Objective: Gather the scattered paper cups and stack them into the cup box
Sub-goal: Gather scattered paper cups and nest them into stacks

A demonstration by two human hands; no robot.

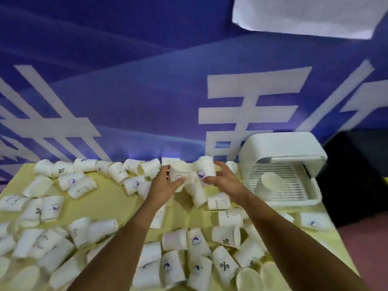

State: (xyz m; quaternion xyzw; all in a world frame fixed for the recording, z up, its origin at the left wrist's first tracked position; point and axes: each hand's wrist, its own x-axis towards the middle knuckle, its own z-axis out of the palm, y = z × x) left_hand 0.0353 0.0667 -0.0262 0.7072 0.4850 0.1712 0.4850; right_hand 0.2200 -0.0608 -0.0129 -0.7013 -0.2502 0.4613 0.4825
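Several white paper cups (52, 208) with small printed logos lie scattered on their sides over a pale yellow table (113, 202). My left hand (162, 185) grips an upright cup (178, 177) near the table's far middle. Right beside it my right hand (225, 179) holds an upside-down cup (204, 169) bearing a blue round logo. The two held cups almost touch. The white cup box (281, 164) stands open at the far right, with a short stack of cups (269, 183) lying on its slatted tray.
A blue banner with large white characters (252, 101) rises right behind the table. More cups crowd the near edge (195, 267) and the far edge (84, 164). A dark area (357, 175) and a reddish floor (367, 248) lie past the table's right side.
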